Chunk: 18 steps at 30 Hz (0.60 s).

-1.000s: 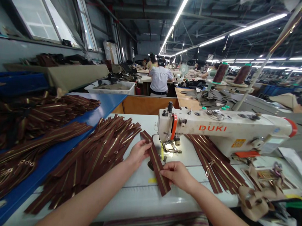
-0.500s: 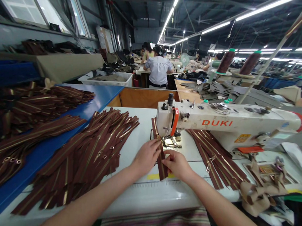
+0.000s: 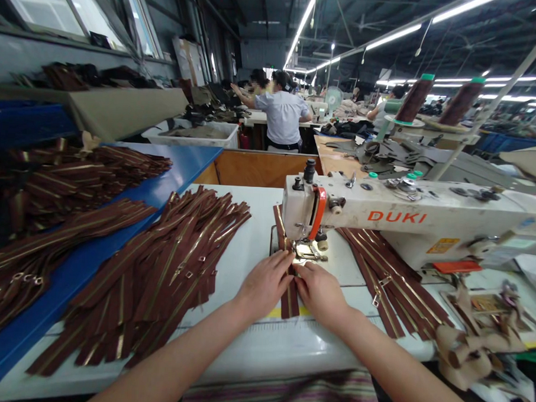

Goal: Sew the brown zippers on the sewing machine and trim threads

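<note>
A brown zipper point(image 3: 291, 304) with gold teeth runs lengthwise beneath the head of a white sewing machine point(image 3: 354, 208). My left hand point(image 3: 264, 285) is closed on its left side, fingers together and pressing it to the bed just in front of the presser foot point(image 3: 308, 250). From the right, my right hand point(image 3: 321, 293) pinches the same zipper, its fingertips almost meeting those of the left. Between them, my fingers cover the zipper's middle; its front end sticks out toward me.
Left of the machine lies a large fanned pile of brown zippers point(image 3: 158, 273). More zippers point(image 3: 49, 227) cover the blue table point(image 3: 190, 162). Several lie right of the needle point(image 3: 393, 283). Beige strips point(image 3: 466, 352) sit at the right edge. A person point(image 3: 283, 116) works ahead.
Both hands have slid forward along the zipper, nearer the presser foot, and closer together. My right hand's fingers now press down beside the left. The view has shifted slightly.
</note>
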Each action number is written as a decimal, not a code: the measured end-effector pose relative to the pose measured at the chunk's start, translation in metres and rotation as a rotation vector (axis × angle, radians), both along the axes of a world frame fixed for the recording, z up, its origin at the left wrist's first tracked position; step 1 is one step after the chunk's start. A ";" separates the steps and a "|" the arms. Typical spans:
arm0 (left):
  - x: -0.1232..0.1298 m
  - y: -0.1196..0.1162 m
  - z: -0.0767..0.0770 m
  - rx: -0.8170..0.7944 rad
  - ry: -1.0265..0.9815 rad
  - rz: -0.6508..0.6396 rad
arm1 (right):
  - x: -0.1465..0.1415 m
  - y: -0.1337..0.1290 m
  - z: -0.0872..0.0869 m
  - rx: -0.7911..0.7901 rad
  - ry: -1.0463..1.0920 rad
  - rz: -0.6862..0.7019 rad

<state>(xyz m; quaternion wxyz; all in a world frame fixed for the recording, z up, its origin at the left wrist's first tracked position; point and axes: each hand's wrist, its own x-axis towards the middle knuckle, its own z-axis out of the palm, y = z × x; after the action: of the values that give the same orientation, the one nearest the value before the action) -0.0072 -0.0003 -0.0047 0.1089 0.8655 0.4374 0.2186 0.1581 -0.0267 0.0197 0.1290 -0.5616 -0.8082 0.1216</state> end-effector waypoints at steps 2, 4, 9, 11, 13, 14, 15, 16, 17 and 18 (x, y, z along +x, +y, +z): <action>0.000 -0.001 0.000 0.012 0.023 -0.006 | 0.000 0.000 -0.004 0.023 -0.005 0.007; 0.000 -0.001 0.000 0.022 0.045 -0.003 | 0.001 -0.001 -0.007 0.040 -0.002 0.023; 0.001 -0.001 0.000 0.023 0.068 -0.014 | 0.004 -0.001 -0.011 0.070 0.037 0.067; 0.002 -0.001 0.001 0.021 0.089 -0.009 | 0.005 -0.001 -0.012 0.084 0.036 0.080; 0.002 -0.001 0.002 0.014 0.117 -0.004 | 0.006 0.000 -0.012 0.099 0.011 0.093; 0.001 -0.001 0.002 0.011 0.129 -0.005 | 0.006 0.000 -0.011 0.105 -0.008 0.102; 0.001 -0.002 0.002 0.011 0.138 -0.007 | 0.006 0.001 -0.011 0.110 -0.028 0.109; 0.001 -0.002 0.003 0.017 0.140 -0.008 | 0.006 0.001 -0.010 0.114 -0.050 0.118; 0.001 -0.003 0.003 0.030 0.136 -0.008 | 0.006 0.001 -0.009 0.117 -0.071 0.126; 0.001 -0.003 0.003 0.048 0.127 -0.005 | 0.005 0.002 -0.008 0.118 -0.090 0.132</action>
<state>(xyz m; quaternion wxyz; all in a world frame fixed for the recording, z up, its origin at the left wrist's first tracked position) -0.0063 -0.0034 -0.0016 0.0606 0.8812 0.4356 0.1735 0.1633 -0.0249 0.0116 0.1170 -0.5035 -0.8542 0.0569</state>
